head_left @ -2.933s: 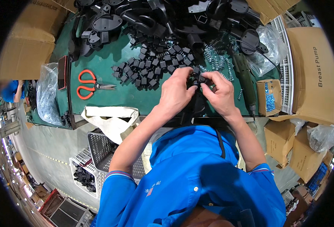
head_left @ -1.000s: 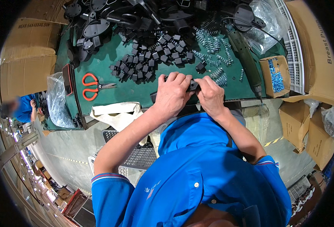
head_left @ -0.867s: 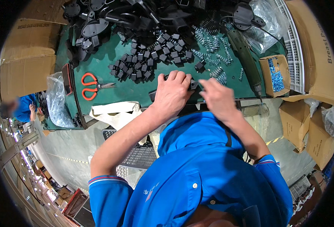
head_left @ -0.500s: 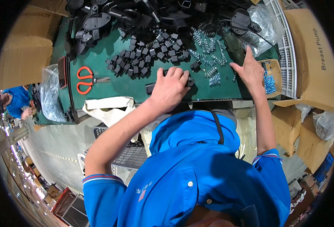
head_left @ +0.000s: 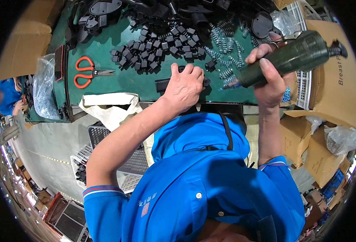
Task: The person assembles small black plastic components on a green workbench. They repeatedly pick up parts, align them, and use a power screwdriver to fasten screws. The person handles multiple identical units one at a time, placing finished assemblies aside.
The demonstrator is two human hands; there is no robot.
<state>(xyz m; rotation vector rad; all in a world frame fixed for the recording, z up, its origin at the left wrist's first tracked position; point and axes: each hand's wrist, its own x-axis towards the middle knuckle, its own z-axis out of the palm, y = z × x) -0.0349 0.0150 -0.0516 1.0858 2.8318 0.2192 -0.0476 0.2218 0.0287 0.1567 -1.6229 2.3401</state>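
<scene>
A person in a blue shirt leans over a green table [head_left: 137, 82]. Their left hand [head_left: 184, 86] lies flat, fingers curled down, pressing a black plastic part [head_left: 164, 84] against the table near its front edge, as it did half a second ago. The right hand [head_left: 269, 76] has changed most: half a second ago it lay spread and empty over the scattered metal springs [head_left: 226, 60] at the table's right side, and now it is lifted and closed around a dark green electric screwdriver [head_left: 291, 56], whose tip points down and left toward the held part, near it but apart from it. Three seconds ago both hands worked together on that part. Behind the left hand lies a heap of small black blocks [head_left: 158, 50]. Orange-handled scissors [head_left: 89, 72] lie to the left, and brown cardboard boxes [head_left: 335, 88] stand at the right.
</scene>
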